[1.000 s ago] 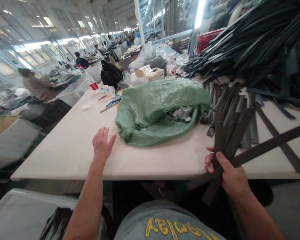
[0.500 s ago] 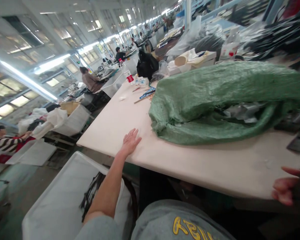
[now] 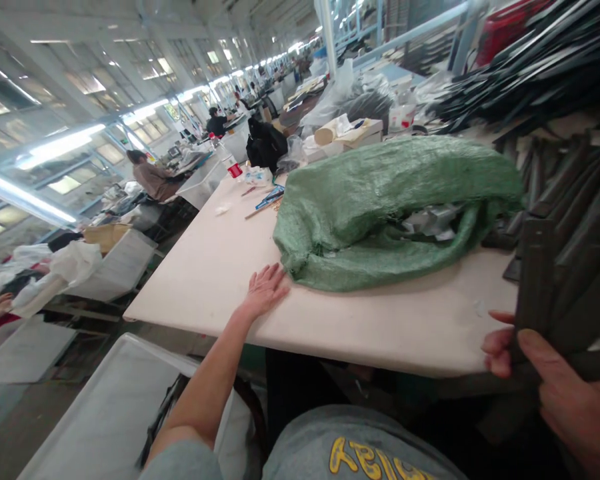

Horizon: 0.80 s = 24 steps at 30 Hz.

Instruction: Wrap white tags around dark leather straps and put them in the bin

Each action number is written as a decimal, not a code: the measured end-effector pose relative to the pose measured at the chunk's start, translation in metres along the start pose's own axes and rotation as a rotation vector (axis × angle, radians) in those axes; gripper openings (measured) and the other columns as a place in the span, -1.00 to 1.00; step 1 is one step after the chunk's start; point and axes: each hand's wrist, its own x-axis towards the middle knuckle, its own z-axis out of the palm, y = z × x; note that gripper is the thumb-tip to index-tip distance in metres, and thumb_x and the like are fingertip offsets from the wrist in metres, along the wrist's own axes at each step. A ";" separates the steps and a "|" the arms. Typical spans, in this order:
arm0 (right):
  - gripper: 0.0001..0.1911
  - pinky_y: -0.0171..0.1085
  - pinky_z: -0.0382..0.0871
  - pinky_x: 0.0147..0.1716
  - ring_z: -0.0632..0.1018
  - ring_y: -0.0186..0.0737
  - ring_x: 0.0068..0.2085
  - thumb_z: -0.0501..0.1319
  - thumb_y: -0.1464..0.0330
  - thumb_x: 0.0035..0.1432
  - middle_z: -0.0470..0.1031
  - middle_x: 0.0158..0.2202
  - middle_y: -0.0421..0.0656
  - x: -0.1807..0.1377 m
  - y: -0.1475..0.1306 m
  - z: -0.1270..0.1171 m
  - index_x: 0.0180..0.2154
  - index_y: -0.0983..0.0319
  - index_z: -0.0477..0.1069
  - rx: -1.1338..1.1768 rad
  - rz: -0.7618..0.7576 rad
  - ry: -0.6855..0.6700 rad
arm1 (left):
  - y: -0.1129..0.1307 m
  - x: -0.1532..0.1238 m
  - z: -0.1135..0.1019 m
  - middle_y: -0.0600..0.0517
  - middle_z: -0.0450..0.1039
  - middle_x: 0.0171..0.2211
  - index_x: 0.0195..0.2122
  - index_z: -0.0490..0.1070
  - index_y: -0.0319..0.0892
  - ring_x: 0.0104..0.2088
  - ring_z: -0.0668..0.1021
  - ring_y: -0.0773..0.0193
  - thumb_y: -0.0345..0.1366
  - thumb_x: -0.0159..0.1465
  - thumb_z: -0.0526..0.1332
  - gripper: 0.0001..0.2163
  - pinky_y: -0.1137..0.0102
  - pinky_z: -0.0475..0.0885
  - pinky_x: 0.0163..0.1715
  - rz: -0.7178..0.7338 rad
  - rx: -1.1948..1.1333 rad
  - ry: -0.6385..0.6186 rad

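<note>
My left hand [image 3: 265, 291] lies flat on the pale table [image 3: 195, 267], fingers spread, holding nothing. Just beyond its fingertips is the near corner of a green woven sack [image 3: 395, 200], which lies on its side with a gap showing greyish-white material inside. At the right edge my right hand [image 3: 555, 373] grips a bundle of dark flat strips [image 3: 535, 287], thumb on the near side and fingers curled round the other side. What the strips are made of I cannot tell. More dark strips [image 3: 575, 173] are heaped behind them at the right.
Blue-handled scissors [image 3: 271, 198], a bottle with a red label [image 3: 227, 159] and a black bag [image 3: 265, 143] are at the table's far end. A white bin [image 3: 105, 413] stands below on the left. A co-worker [image 3: 150, 175] sits further off at the left.
The view has turned right, bringing more of my right hand and the dark strips into sight. My left hand stays flat on the table, now closer to the sack's corner.
</note>
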 end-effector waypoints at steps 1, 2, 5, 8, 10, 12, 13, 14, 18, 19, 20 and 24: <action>-0.54 -0.31 0.42 -0.57 0.43 -0.27 -0.58 0.28 -0.03 0.10 0.46 -0.51 -0.17 -0.001 -0.002 0.000 -0.15 0.19 0.46 0.035 0.004 -0.033 | 0.001 0.002 0.001 0.01 -0.10 0.41 0.32 0.10 0.08 0.38 0.00 0.00 0.07 0.36 -0.07 -0.47 -0.06 -0.07 0.29 0.021 0.012 -0.002; -0.53 -0.32 0.41 -0.58 0.42 -0.28 -0.58 0.29 -0.03 0.10 0.46 -0.51 -0.18 -0.001 -0.004 0.000 -0.13 0.19 0.45 0.070 0.010 -0.064 | 0.001 0.003 0.002 0.02 -0.05 0.40 0.30 0.15 0.09 0.38 0.02 0.00 0.06 0.36 -0.05 -0.49 -0.07 -0.06 0.28 0.043 0.028 0.008; -0.52 -0.33 0.39 -0.57 0.43 -0.30 -0.57 0.27 -0.02 0.14 0.46 -0.49 -0.19 -0.002 -0.002 -0.003 -0.10 0.21 0.42 0.139 0.019 -0.096 | -0.008 0.006 -0.005 -0.02 0.11 0.34 0.20 0.32 0.06 0.34 0.14 -0.03 -0.02 0.32 0.08 -0.56 -0.08 -0.02 0.26 0.038 0.074 0.166; -0.53 -0.33 0.38 -0.56 0.42 -0.32 -0.57 0.24 0.00 0.19 0.45 -0.48 -0.21 -0.002 0.002 -0.006 -0.07 0.22 0.41 0.202 0.017 -0.105 | -0.022 0.011 -0.028 -0.12 0.43 0.13 0.02 0.47 -0.08 0.15 0.42 0.00 -0.12 0.28 0.15 -0.66 0.03 0.19 0.18 -0.116 -0.003 0.448; -0.53 -0.32 0.37 -0.57 0.42 -0.32 -0.58 0.23 0.00 0.20 0.45 -0.48 -0.21 -0.002 0.003 -0.007 -0.07 0.23 0.41 0.236 0.021 -0.105 | -0.024 0.018 -0.047 -0.06 0.59 -0.13 -0.15 0.53 -0.09 -0.09 0.57 0.06 -0.11 0.26 0.16 -0.74 0.17 0.36 0.00 -0.261 -0.137 0.571; -0.52 -0.32 0.35 -0.59 0.42 -0.31 -0.59 0.22 0.00 0.20 0.44 -0.50 -0.20 -0.003 0.002 -0.007 -0.07 0.24 0.41 0.261 0.023 -0.102 | -0.015 0.027 -0.064 0.02 0.61 -0.32 -0.31 0.54 -0.09 -0.28 0.59 0.11 -0.04 0.22 0.18 -0.73 0.27 0.42 -0.19 -0.365 -0.269 0.604; -0.52 -0.32 0.34 -0.59 0.42 -0.31 -0.59 0.22 -0.01 0.20 0.44 -0.50 -0.20 -0.003 0.002 -0.007 -0.07 0.25 0.41 0.269 0.026 -0.102 | -0.004 0.033 -0.070 0.03 0.60 -0.37 -0.36 0.54 -0.09 -0.32 0.59 0.12 0.00 0.21 0.18 -0.71 0.30 0.42 -0.24 -0.383 -0.322 0.607; -0.52 -0.32 0.34 -0.60 0.41 -0.31 -0.59 0.22 -0.01 0.20 0.44 -0.51 -0.20 -0.003 0.001 -0.007 -0.08 0.25 0.41 0.274 0.025 -0.101 | 0.010 0.039 -0.075 0.04 0.60 -0.41 -0.40 0.53 -0.10 -0.34 0.59 0.13 0.01 0.22 0.16 -0.69 0.32 0.42 -0.26 -0.363 -0.370 0.611; -0.50 -0.32 0.32 -0.60 0.42 -0.31 -0.58 0.21 -0.02 0.20 0.45 -0.50 -0.20 -0.003 0.000 -0.007 -0.07 0.25 0.40 0.283 0.023 -0.117 | 0.099 0.065 -0.077 -0.01 0.60 -0.23 -0.34 0.53 -0.13 -0.22 0.58 0.19 -0.09 0.26 0.09 -0.71 0.37 0.44 -0.17 0.013 -0.568 0.609; -0.50 -0.33 0.32 -0.59 0.42 -0.31 -0.58 0.21 -0.02 0.20 0.45 -0.50 -0.20 -0.003 0.000 -0.007 -0.06 0.26 0.40 0.285 0.024 -0.125 | 0.126 0.071 -0.074 -0.01 0.58 -0.18 -0.26 0.54 -0.14 -0.22 0.58 0.21 -0.11 0.26 0.10 -0.72 0.38 0.44 -0.18 0.118 -0.623 0.566; -0.49 -0.33 0.32 -0.58 0.43 -0.32 -0.57 0.21 -0.02 0.20 0.45 -0.49 -0.20 -0.003 0.000 -0.007 -0.05 0.26 0.39 0.287 0.026 -0.130 | 0.153 0.077 -0.070 -0.01 0.58 -0.18 -0.20 0.54 -0.14 -0.26 0.58 0.23 -0.12 0.26 0.11 -0.72 0.40 0.44 -0.21 0.196 -0.675 0.492; -0.49 -0.34 0.32 -0.56 0.43 -0.33 -0.57 0.21 -0.01 0.21 0.45 -0.49 -0.21 -0.003 0.002 -0.008 -0.05 0.27 0.38 0.289 0.034 -0.143 | 0.250 0.101 -0.050 0.02 0.57 -0.36 -0.24 0.57 -0.16 -0.46 0.54 0.32 -0.08 0.25 0.17 -0.71 0.46 0.38 -0.41 0.278 -0.852 0.032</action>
